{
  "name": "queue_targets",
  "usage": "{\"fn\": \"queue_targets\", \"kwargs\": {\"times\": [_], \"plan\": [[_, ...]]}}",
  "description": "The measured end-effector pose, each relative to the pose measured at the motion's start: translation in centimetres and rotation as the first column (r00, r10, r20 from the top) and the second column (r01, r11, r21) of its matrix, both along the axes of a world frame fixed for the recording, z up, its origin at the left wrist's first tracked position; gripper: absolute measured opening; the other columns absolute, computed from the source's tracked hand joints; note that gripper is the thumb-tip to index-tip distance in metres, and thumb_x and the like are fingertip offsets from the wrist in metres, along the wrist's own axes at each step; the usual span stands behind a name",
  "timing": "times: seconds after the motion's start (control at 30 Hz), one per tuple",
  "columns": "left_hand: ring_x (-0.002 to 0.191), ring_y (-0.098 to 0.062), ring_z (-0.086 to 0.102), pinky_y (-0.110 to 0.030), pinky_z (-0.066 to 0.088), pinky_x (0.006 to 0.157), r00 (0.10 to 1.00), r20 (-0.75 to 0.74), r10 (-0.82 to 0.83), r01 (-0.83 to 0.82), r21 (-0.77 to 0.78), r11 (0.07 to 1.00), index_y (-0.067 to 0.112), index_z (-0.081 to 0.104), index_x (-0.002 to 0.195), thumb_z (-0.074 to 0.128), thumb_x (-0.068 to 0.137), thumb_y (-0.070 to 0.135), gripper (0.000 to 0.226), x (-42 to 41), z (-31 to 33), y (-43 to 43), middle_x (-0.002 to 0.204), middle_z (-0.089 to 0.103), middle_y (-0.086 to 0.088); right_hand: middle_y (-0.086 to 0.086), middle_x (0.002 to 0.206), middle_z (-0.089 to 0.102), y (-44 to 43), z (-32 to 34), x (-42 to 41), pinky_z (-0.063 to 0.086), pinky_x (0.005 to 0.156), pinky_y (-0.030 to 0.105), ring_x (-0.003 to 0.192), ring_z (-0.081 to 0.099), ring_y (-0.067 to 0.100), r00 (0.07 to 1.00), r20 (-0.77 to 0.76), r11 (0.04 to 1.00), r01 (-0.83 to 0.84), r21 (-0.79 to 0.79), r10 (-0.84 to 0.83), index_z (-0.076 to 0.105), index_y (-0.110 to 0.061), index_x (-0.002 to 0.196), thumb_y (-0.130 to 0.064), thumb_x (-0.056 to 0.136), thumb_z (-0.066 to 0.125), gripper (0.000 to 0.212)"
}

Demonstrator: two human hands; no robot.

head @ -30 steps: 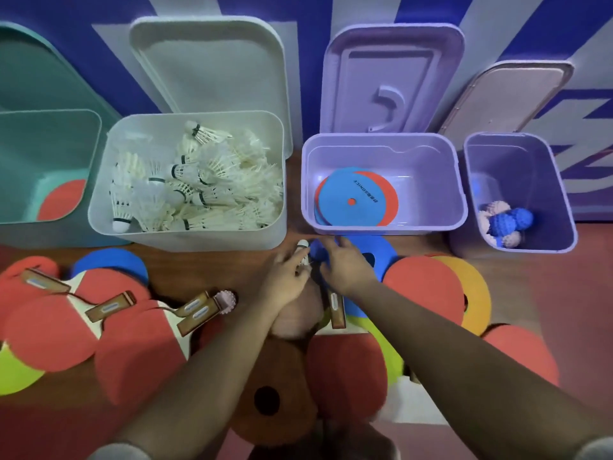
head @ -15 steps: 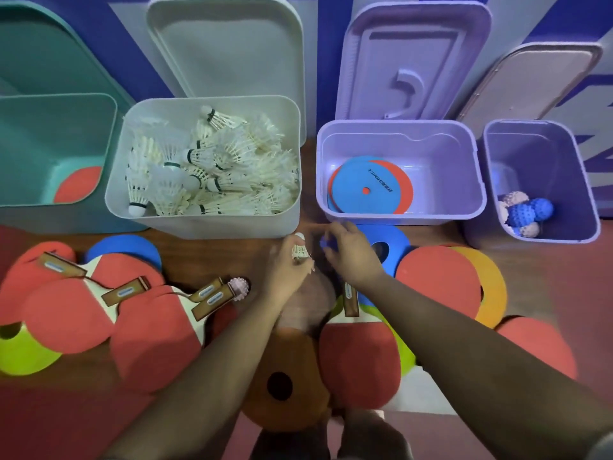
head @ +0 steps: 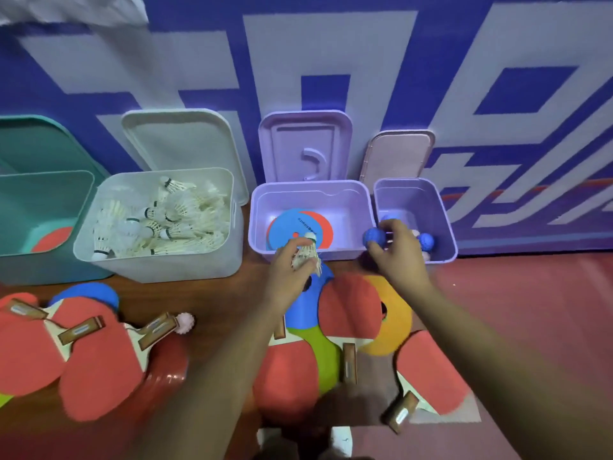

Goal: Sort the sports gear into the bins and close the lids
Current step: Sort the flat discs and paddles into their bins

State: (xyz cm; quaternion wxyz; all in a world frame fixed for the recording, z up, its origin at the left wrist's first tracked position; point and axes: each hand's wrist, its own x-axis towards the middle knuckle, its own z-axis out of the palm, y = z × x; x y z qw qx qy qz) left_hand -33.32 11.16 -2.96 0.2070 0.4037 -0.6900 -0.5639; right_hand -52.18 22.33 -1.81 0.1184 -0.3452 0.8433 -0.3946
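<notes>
Four open bins stand in a row at the rear of the tabletop (head: pixel 205 293). Their lids (head: pixel 305 144) lean upright behind them against the patterned wall (head: pixel 331 61).

At far left, the teal bin (head: pixel 49 267) contains a red disc (head: pixel 54 239). Next to it, the white bin (head: pixel 159 268) is filled with shuttlecocks (head: pixel 166 220). In front of these two bins, several red paddles (head: pixel 99 370) lie overlapped on the tabletop. A pink spiked ball (head: pixel 184 323) lies against one handle end.

The left hand (head: pixel 287 273) is raised just in front of the lilac bin (head: pixel 351 207). Its grip is narrow and pinches one shuttlecock (head: pixel 308 252) by the feathers, with the cork end pointing toward the bin. Inside the lilac bin, a blue disc (head: pixel 285 232) lies on a second red disc (head: pixel 326 227). Below the hands, more paddles and coloured discs overlap, including an orange ring (head: pixel 398 323).

The right hand (head: pixel 399 257) is at the left rim of the small purple bin (head: pixel 441 224). Its grip is curled round a blue spiked ball (head: pixel 374 237), which sits over the adjoining rims of the lilac and purple bins. Another blue ball (head: pixel 426 241) lies inside the purple bin, partly hidden by the hand.
</notes>
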Motion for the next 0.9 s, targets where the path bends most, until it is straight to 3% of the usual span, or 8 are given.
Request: {"fn": "queue_targets", "kwargs": {"times": [0.1, 0.27, 0.37, 0.43, 0.57, 0.7, 0.77, 0.9], "plan": [[0.086, -0.015, 0.059, -0.025, 0.044, 0.073, 1.000, -0.022, 0.003, -0.003, 0.030, 1.000, 0.050, 0.059, 0.098, 0.059, 0.084, 0.023, 0.030, -2.4, 0.8, 1.1, 0.113, 0.061, -0.008, 0.013, 0.111, 0.063, 1.2, -0.1, -4.0, 0.047, 0.084, 0.039, 0.099, 0.060, 0.032, 0.995, -0.010, 0.993, 0.097, 0.068, -0.096, 0.057, -0.004, 0.113, -0.013, 0.085, 0.066, 0.031], [0.069, -0.012, 0.055, -0.021, 0.040, 0.051, 0.997, -0.008, 0.081, -0.079, 0.119, 0.990, 0.026, 0.053, 0.115, 0.060, 0.090, 0.014, 0.028, -3.9, 1.2, 2.0, 0.101, 0.058, -0.005, 0.017, 0.125, 0.057, 1.2, -0.3, -5.7, 0.041, 0.092, 0.038, 0.113, 0.055, 0.034, 0.998, 0.026, 0.989, 0.059, 0.137, -0.064, 0.056, 0.001, 0.122, -0.010, 0.088, 0.061, 0.036], [0.073, -0.019, 0.060, -0.037, 0.049, 0.066, 0.989, 0.009, 0.145, -0.144, 0.183, 0.972, 0.022, 0.047, 0.107, 0.069, 0.076, 0.028, 0.038, -3.5, 1.8, 1.8, 0.107, 0.061, -0.010, 0.003, 0.125, 0.060, -0.3, 0.5, -2.9, 0.046, 0.088, 0.027, 0.106, 0.060, 0.021, 0.986, 0.125, 0.992, -0.116, 0.045, 0.110, 0.058, -0.009, 0.126, -0.014, 0.089, 0.061, 0.038], [0.072, -0.018, 0.060, -0.035, 0.050, 0.067, 0.983, -0.060, 0.171, -0.148, 0.279, 0.949, 0.019, 0.049, 0.094, 0.063, 0.070, 0.029, 0.030, -2.7, 2.6, 1.5, 0.099, 0.062, -0.012, -0.004, 0.118, 0.061, -1.8, 1.0, -0.1, 0.049, 0.083, 0.021, 0.097, 0.062, 0.018, 0.903, 0.289, 0.947, -0.318, -0.045, 0.317, 0.058, -0.015, 0.127, -0.014, 0.090, 0.063, 0.037], [0.077, -0.031, 0.063, -0.037, 0.045, 0.074, 0.925, -0.237, 0.297, -0.147, 0.499, 0.854, 0.010, 0.052, 0.085, 0.054, 0.077, 0.015, 0.010, 0.5, 4.3, -0.5, 0.081, 0.064, -0.015, 0.006, 0.102, 0.064, -5.5, 1.9, 4.4, 0.057, 0.080, 0.040, 0.079, 0.060, 0.018, 0.747, 0.441, 0.865, -0.470, -0.177, 0.497, 0.065, -0.020, 0.113, -0.011, 0.087, 0.070, 0.028], [0.073, -0.018, 0.063, -0.032, 0.047, 0.071, 0.934, -0.206, 0.293, -0.189, 0.410, 0.892, 0.010, 0.055, 0.107, 0.042, 0.096, -0.001, 0.020, 5.8, 5.2, -3.1, 0.089, 0.062, -0.012, -0.001, 0.079, 0.060, -9.0, 2.2, 8.0, 0.049, 0.066, 0.028, 0.064, 0.054, 0.009, 0.747, 0.395, 0.837, -0.531, -0.132, 0.535, 0.063, -0.023, 0.092, -0.013, 0.082, 0.074, 0.018], [0.081, -0.012, 0.063, -0.024, 0.052, 0.077, 0.950, -0.150, 0.274, -0.219, 0.308, 0.926, 0.010, 0.056, 0.119, 0.052, 0.093, -0.003, 0.029, 9.0, 5.2, -4.7, 0.096, 0.060, -0.008, 0.000, 0.081, 0.063, -11.0, 2.2, 10.3, 0.047, 0.065, 0.029, 0.067, 0.055, 0.011, 0.748, 0.403, 0.841, -0.527, -0.123, 0.528, 0.062, -0.020, 0.094, -0.015, 0.081, 0.075, 0.019], [0.096, 0.007, 0.058, -0.010, 0.045, 0.081, 0.970, 0.072, 0.232, -0.234, 0.015, 0.972, 0.020, 0.063, 0.115, 0.067, 0.087, 0.008, 0.031, 14.2, 5.2, -9.3, 0.111, 0.059, 0.006, 0.003, 0.096, 0.066, -16.0, 2.4, 14.9, 0.047, 0.078, 0.029, 0.086, 0.060, 0.017, 0.785, 0.322, 0.839, -0.541, -0.062, 0.530, 0.062, -0.016, 0.099, -0.019, 0.079, 0.075, 0.025]]}}
